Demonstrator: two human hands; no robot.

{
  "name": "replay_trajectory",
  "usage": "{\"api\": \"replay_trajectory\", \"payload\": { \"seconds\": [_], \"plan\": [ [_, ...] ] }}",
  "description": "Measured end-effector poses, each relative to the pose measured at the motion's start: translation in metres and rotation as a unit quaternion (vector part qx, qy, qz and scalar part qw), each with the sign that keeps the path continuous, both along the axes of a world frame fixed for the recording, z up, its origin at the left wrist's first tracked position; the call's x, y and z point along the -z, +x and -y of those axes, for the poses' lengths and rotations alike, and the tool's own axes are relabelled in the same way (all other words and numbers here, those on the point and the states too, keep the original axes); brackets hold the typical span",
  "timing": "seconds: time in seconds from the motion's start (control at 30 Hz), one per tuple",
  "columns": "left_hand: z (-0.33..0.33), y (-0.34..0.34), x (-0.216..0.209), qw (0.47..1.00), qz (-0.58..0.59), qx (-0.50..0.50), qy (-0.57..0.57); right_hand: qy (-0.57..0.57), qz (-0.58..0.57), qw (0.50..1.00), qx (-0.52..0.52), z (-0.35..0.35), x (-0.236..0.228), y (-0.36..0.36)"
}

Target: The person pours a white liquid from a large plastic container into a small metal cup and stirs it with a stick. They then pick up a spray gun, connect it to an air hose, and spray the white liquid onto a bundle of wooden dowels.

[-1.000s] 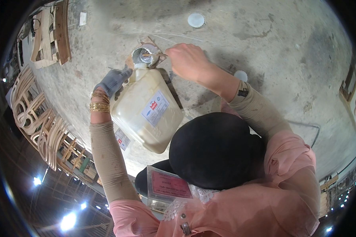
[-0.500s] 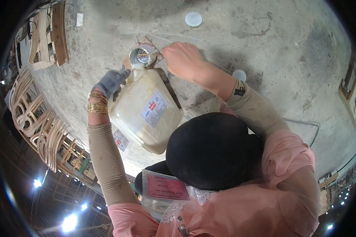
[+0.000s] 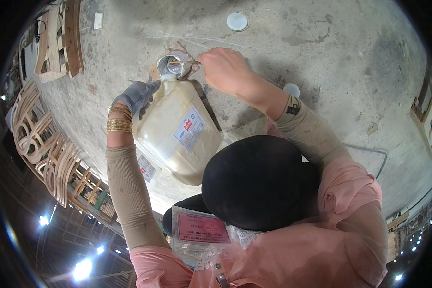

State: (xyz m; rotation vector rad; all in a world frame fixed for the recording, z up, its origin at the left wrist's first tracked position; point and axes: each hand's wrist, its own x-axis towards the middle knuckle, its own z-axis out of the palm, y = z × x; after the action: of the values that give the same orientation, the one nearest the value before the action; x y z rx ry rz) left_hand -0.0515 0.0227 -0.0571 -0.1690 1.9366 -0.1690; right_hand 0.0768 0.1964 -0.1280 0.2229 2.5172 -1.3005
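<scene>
A large translucent cream plastic jerrycan with a white and blue label leans forward over the concrete floor. Its neck meets the near rim of a small open metal can. My left hand, in a grey glove, is closed on the jerrycan's left shoulder near the neck; some fingers are hidden. Bare and closed, my right hand pinches a thin stick that reaches into the can. A ragged piece of brown board shows beneath the can. What is inside the can is hard to make out.
One round white disc lies far ahead, another beside my right forearm. Stacked wooden pieces stand at far left, with curved wooden frames nearer. A second labelled surface shows beside the jerrycan's base.
The jerrycan has shifted slightly forward, my left hand moving with it. My right hand has moved a little up and right, with the stick still in the can.
</scene>
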Motion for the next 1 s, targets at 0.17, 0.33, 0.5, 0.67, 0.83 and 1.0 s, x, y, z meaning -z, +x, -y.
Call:
{"api": "replay_trajectory", "payload": {
  "seconds": [0.17,0.33,0.5,0.67,0.83,1.0],
  "plan": [
    [0.000,-0.004,0.004,1.000,0.009,-0.005,0.006,0.007,0.006,1.000,-0.009,-0.001,0.003,0.001],
    [0.011,-0.005,0.001,1.000,0.006,0.015,0.007,0.001,-0.017,1.000,-0.001,0.006,0.003,0.001],
    [0.011,-0.007,0.006,1.000,0.015,0.020,0.007,0.003,-0.013,1.000,0.001,0.009,0.007,0.002],
    [0.013,-0.006,0.004,1.000,0.009,0.022,0.002,0.002,-0.011,1.000,-0.005,0.010,0.004,0.001],
    [0.009,-0.008,0.003,1.000,0.018,0.022,0.006,0.004,-0.017,1.000,-0.002,0.007,0.004,0.001],
    [0.008,-0.009,0.004,1.000,0.022,0.019,-0.004,0.004,-0.010,1.000,-0.002,0.007,0.005,0.000]
  ]
}}
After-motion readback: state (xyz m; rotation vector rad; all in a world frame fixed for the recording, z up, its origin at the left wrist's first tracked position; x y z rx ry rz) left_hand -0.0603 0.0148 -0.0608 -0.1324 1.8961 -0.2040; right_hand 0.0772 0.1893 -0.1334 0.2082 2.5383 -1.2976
